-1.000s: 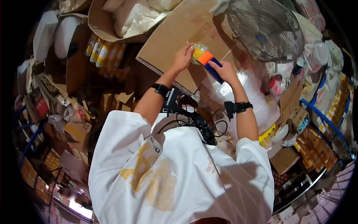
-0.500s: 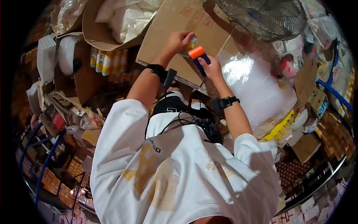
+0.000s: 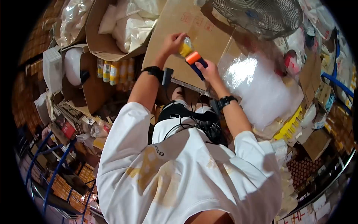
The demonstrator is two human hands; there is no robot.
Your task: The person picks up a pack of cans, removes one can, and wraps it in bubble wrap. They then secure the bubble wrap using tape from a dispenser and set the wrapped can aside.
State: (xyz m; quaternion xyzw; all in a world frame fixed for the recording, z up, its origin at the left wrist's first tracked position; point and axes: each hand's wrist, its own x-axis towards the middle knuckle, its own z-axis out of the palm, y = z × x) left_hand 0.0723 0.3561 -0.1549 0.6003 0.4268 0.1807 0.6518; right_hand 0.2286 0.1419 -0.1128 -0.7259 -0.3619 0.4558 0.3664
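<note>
My left hand point(image 3: 175, 43) is closed round the upper end of a small yellow and clear packet point(image 3: 185, 47). An orange and dark blue handheld tool point(image 3: 194, 61) is gripped in my right hand point(image 3: 209, 71), its orange end close beside the packet. Whether the two touch is too small to tell. Both hands are above a large brown cardboard box point(image 3: 171, 26) with red printed marks.
A fan point(image 3: 257, 16) stands beyond the box at the upper right. Clear plastic wrap point(image 3: 257, 89) bulges on the right, near a yellow comb-like piece point(image 3: 289, 125). Open cartons point(image 3: 108, 50) with white bags and several yellow bottles point(image 3: 113, 72) are at the left.
My left hand has moved slightly left, and more of the yellow packet shows. The orange end of the tool sits a little lower. The whole view has shifted slightly.
</note>
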